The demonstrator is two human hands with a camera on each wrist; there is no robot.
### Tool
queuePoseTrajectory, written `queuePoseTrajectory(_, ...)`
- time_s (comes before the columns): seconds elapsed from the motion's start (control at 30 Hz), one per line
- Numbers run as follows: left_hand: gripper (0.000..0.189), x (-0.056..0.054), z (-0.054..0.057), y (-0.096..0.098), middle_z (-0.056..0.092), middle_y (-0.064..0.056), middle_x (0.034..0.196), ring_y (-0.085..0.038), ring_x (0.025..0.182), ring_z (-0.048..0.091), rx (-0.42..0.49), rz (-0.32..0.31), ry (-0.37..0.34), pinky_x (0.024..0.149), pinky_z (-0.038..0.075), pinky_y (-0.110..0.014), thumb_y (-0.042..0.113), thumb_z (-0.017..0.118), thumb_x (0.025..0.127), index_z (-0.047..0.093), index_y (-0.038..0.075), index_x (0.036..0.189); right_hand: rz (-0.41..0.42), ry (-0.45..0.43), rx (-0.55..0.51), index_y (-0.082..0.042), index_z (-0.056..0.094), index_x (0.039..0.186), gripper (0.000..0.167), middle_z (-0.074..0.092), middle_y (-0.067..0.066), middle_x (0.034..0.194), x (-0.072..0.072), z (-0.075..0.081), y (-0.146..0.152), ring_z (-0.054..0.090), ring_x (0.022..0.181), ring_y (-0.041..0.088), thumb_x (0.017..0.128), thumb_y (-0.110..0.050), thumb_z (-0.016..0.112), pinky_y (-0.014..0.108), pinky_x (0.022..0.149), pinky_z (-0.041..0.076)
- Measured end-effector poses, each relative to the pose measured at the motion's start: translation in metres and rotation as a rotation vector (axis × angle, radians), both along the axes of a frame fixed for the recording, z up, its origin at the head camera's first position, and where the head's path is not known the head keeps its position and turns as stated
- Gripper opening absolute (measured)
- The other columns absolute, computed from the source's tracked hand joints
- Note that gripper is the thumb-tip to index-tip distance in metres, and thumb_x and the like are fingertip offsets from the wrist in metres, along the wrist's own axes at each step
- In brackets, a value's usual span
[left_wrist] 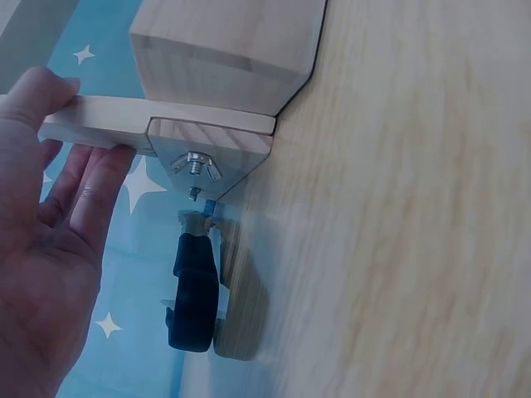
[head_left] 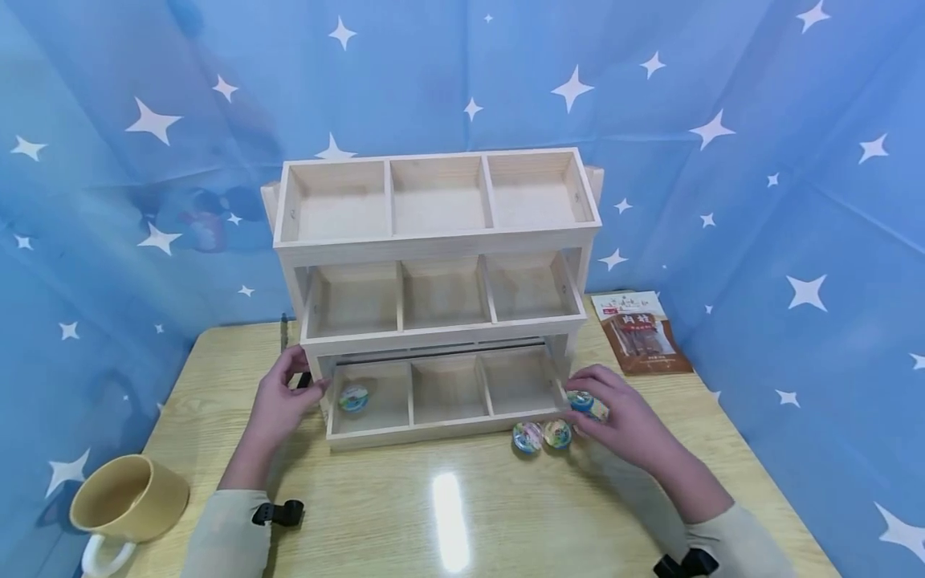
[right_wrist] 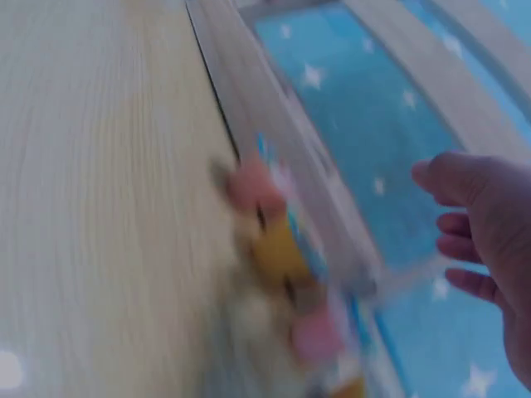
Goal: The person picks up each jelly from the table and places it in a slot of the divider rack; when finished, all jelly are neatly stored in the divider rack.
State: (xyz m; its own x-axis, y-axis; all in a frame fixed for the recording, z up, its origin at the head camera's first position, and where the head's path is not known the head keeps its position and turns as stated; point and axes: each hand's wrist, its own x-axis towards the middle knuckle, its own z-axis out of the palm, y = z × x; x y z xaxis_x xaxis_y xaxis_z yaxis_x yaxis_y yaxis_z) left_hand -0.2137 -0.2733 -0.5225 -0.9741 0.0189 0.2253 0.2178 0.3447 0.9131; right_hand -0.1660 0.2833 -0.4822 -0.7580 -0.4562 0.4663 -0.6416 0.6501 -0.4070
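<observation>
At the left end of the rack [head_left: 437,247], the left hand [head_left: 285,393] grips a side board [left_wrist: 108,118], thumb over one face and fingers against the other, apparently to steady the frame. The right hand [head_left: 614,409] is partly open, thumb and fingers curved apart with nothing visibly held; whether it touches the rack's right end cannot be told. One tub [head_left: 354,399] lies inside the lowest tier's left compartment [head_left: 388,397], near the left hand's fingertips. Other tubs [head_left: 527,437] sit on the tabletop [head_left: 376,506] by the rack's front right corner, just beside the right hand, probably placed there for easy reach.
</observation>
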Motion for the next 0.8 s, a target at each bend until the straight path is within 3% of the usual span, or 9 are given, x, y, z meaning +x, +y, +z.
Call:
queuePoseTrajectory(0.13,0.066,0.002,0.0,-0.001,0.064,-0.015,0.137,-0.02,0.12,0.06,-0.004,0.019,0.009,0.086,0.062,-0.021,0.005,0.08,0.101,0.053,0.013,0.161,-0.092,-0.073,0.034,-0.009,0.074,0.133,0.048,0.067,0.003,0.13,0.001,-0.011,0.032,0.067,0.116,0.027,0.089,-0.006,0.093,0.047,0.086,0.062)
queuePoseTrajectory(0.2,0.066,0.002,0.0,0.0,0.064,-0.016,0.139,-0.019,0.121,0.06,-0.003,0.014,0.011,0.087,0.061,-0.021,0.004,0.08,0.102,0.052,0.012,0.162,-0.127,-0.113,0.046,-0.007,0.072,0.137,0.053,0.066,0.006,0.133,0.004,-0.014,0.045,0.065,0.12,0.032,0.089,-0.009,0.095,0.055,0.093,0.058)
queuePoseTrajectory(0.37,0.066,0.004,0.002,0.001,0.063,-0.016,0.14,-0.018,0.122,0.059,0.007,0.011,-0.003,0.088,0.061,-0.021,0.005,0.08,0.102,0.052,0.012,0.161,-0.141,-0.206,0.049,-0.002,0.067,0.142,0.063,0.065,0.013,0.137,0.01,-0.02,0.064,0.064,0.124,0.04,0.087,-0.012,0.096,0.063,0.099,0.054)
queuePoseTrajectory(0.57,0.064,0.003,0.0,0.0,0.064,-0.016,0.139,-0.014,0.12,0.059,0.002,0.006,-0.004,0.088,0.061,-0.02,0.005,0.079,0.102,0.054,0.011,0.16,-0.131,-0.262,0.073,0.003,0.065,0.145,0.068,0.068,0.014,0.128,0.011,-0.028,0.074,0.068,0.112,0.037,0.086,-0.012,0.096,0.055,0.092,0.061)
queuePoseTrajectory(0.8,0.062,0.003,0.002,0.002,0.064,-0.015,0.138,-0.012,0.12,0.058,0.007,0.005,-0.005,0.089,0.061,-0.02,0.006,0.079,0.103,0.054,0.011,0.159,-0.156,-0.362,0.035,0.002,0.066,0.145,0.061,0.07,0.004,0.121,0.01,-0.036,0.077,0.069,0.106,0.024,0.091,-0.013,0.093,0.043,0.09,0.063)
